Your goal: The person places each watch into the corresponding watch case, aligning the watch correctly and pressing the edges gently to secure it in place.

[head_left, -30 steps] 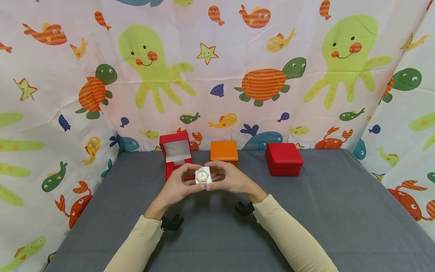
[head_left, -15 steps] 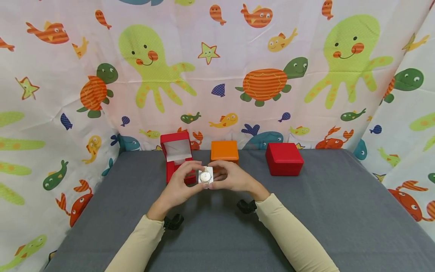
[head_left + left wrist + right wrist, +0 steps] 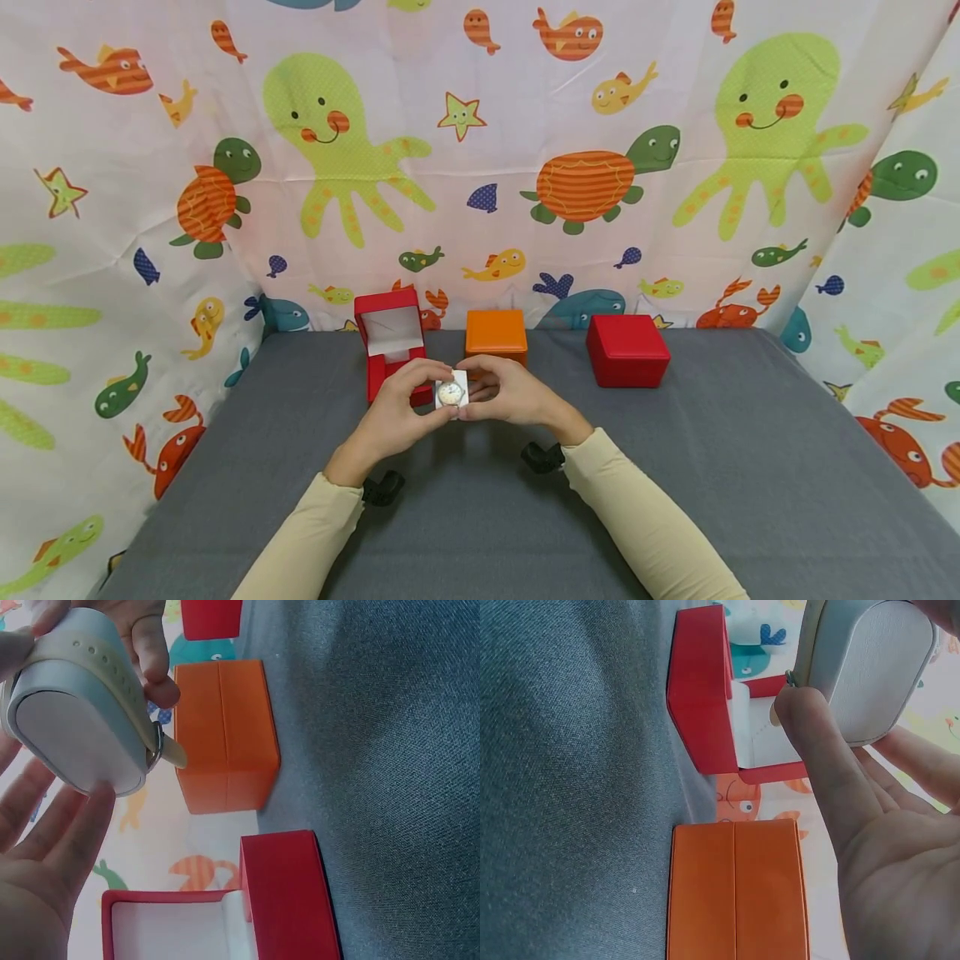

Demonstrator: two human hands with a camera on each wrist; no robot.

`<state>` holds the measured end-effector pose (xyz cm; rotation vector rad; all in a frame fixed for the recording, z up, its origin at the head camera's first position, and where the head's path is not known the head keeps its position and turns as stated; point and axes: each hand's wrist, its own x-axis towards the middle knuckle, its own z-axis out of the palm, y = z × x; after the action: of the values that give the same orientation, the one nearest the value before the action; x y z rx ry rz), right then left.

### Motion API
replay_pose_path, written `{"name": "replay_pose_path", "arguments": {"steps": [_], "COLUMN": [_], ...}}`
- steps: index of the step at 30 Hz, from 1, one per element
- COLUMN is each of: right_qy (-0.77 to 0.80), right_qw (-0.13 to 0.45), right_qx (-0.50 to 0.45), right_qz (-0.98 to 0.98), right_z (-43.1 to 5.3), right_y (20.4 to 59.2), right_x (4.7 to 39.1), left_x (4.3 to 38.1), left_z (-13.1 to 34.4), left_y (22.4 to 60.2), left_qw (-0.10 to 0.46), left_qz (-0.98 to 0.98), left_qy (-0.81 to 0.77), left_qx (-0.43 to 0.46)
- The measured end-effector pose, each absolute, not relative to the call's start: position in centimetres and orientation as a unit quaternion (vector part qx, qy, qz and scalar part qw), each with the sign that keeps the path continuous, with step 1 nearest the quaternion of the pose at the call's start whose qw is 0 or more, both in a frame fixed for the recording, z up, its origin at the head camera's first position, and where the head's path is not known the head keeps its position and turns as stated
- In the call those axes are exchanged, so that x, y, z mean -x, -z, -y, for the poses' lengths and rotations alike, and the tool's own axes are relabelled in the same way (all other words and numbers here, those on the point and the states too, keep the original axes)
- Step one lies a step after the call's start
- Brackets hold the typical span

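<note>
A wristwatch [image 3: 451, 393] with a pale round dial and a cream strap is wrapped around a white watch cushion [image 3: 79, 742]. The left wrist view shows strap holes and a metal buckle along the cushion's side. My left hand [image 3: 393, 412] grips the cushioned watch from the left, thumb low and fingers above. From the right side, my right hand [image 3: 521, 396] pinches it between thumb and fingers. Both hands hold it raised over the table, in front of an open red watch box [image 3: 394, 333] with white lining, whose lower part is partly hidden by my left hand.
An orange box [image 3: 496, 333] stands behind my right hand, its lid down. Further right is a closed red box [image 3: 627, 351]. A grey cloth [image 3: 750, 467] covers the table, and a curtain [image 3: 495, 75] printed with sea animals hangs behind and at both sides.
Both hands have shifted slightly right with the watch and its cushion compared with a second ago. The watch has tilted a little between the fingers. The boxes stay put.
</note>
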<state>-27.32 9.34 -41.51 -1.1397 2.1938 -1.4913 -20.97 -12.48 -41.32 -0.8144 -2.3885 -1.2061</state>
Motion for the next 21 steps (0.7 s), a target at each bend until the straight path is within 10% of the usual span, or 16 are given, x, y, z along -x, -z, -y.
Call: {"name": "replay_pose_path", "arguments": {"steps": [21], "right_qy": [0.513], "right_qw": [0.089], "right_qx": [0.425], "right_qz": [-0.741], "right_z": [-9.2], "right_y": [41.6], "right_x": [27.1], "left_x": [19.8], "left_z": [12.0], "left_y": [39.9], "left_qw": [0.17], "left_qz": [0.829], "left_qy": [0.452], "left_qx": [0.281]}}
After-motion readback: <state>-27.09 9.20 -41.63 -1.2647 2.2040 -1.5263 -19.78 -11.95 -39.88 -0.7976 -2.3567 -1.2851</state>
